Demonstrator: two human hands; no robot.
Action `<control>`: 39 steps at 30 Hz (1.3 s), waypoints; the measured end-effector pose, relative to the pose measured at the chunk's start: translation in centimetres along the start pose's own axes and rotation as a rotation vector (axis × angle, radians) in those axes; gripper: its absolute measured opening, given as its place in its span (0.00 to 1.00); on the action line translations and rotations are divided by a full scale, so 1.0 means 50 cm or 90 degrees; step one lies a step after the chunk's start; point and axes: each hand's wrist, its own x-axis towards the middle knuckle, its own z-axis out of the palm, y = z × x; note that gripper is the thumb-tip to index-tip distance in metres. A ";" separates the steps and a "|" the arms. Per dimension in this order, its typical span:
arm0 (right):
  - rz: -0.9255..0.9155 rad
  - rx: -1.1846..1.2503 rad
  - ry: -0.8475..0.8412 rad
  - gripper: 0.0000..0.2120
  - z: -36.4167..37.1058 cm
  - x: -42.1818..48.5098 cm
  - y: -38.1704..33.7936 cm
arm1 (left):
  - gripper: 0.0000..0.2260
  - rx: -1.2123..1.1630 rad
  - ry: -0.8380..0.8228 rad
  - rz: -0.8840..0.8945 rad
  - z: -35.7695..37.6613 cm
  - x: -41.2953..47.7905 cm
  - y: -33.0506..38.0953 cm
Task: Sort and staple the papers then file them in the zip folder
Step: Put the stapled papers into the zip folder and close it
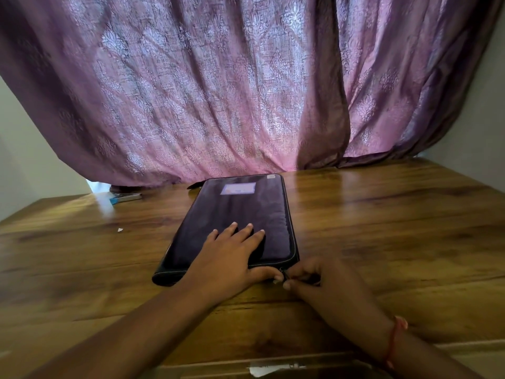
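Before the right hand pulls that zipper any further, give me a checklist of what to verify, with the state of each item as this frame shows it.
1. Zip folder lies flat on the wooden table: ok.
2. Left hand rests on the folder's near end, fingers spread, steadying it: ok.
3. Right hand pinches the zipper pull at the near right corner: ok.
4. No paper sticking out of the visible edges: ok.
5. Papers actually inside: cannot tell, the folder is opaque.
6. Stapler set aside at the far left, apart from the folder: ok.
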 end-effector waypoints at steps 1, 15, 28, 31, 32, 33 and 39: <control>0.003 -0.009 0.005 0.03 0.003 0.000 0.001 | 0.49 -0.006 -0.002 0.002 -0.001 0.000 0.002; 0.033 -0.164 0.100 0.03 0.020 -0.016 -0.008 | 0.40 -0.095 0.048 0.129 0.020 -0.053 -0.232; 0.039 -0.139 0.070 0.02 0.047 -0.023 -0.040 | 0.43 -0.168 0.136 0.064 0.049 -0.062 -0.187; 0.038 -0.135 0.060 0.04 0.065 -0.016 -0.054 | 0.47 -0.185 0.144 0.055 0.049 -0.063 -0.167; 0.040 -0.137 0.056 0.04 0.071 -0.013 -0.059 | 0.47 -0.193 0.149 0.052 0.049 -0.062 -0.162; 0.040 -0.141 0.052 0.04 0.077 -0.011 -0.064 | 0.48 -0.206 0.155 0.047 0.050 -0.062 -0.157; 0.011 -0.172 0.054 0.10 0.113 0.007 -0.102 | 0.36 -0.413 0.228 0.030 0.047 -0.067 -0.152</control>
